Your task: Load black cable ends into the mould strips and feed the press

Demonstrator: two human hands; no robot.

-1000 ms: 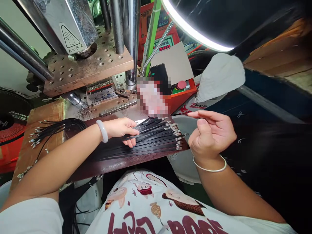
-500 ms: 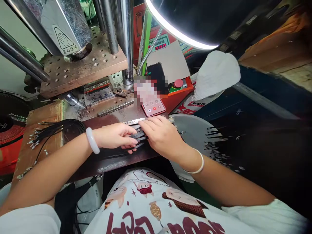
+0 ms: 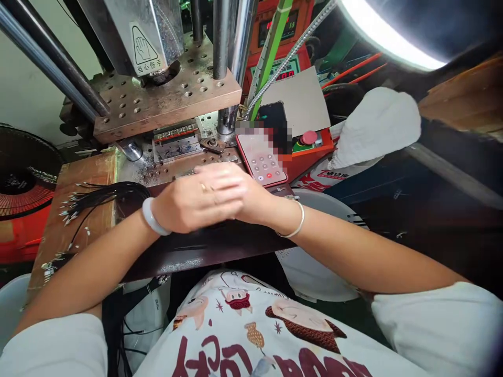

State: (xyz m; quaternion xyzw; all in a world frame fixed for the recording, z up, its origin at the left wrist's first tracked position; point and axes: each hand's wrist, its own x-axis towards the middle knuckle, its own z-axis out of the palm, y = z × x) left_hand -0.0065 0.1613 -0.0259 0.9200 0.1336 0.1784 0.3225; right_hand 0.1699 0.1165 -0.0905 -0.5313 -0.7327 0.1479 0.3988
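My left hand [image 3: 202, 201], with a ring and a pale bracelet at the wrist, is turned back up over the dark table edge [image 3: 173, 259]. Its fingers lie together across the fingers of my right hand [image 3: 251, 196] and hide them. Whatever the two hands hold between them is hidden. Just beyond my right hand lies a red-rimmed phone [image 3: 265, 165]. A bundle of black cables [image 3: 113, 191] with metal ends rests on the wooden board to the left of my left wrist.
A press [image 3: 168, 104] with a metal die [image 3: 176, 144] stands behind the hands. To the right are a red button [image 3: 309, 137], a white bucket [image 3: 322, 267] and a ring lamp [image 3: 396, 36]. A fan [image 3: 23, 178] is at far left.
My left hand has turned over and moved across my right hand. The black strips and the metal bar between the hands have gone out of sight. The view has shifted.
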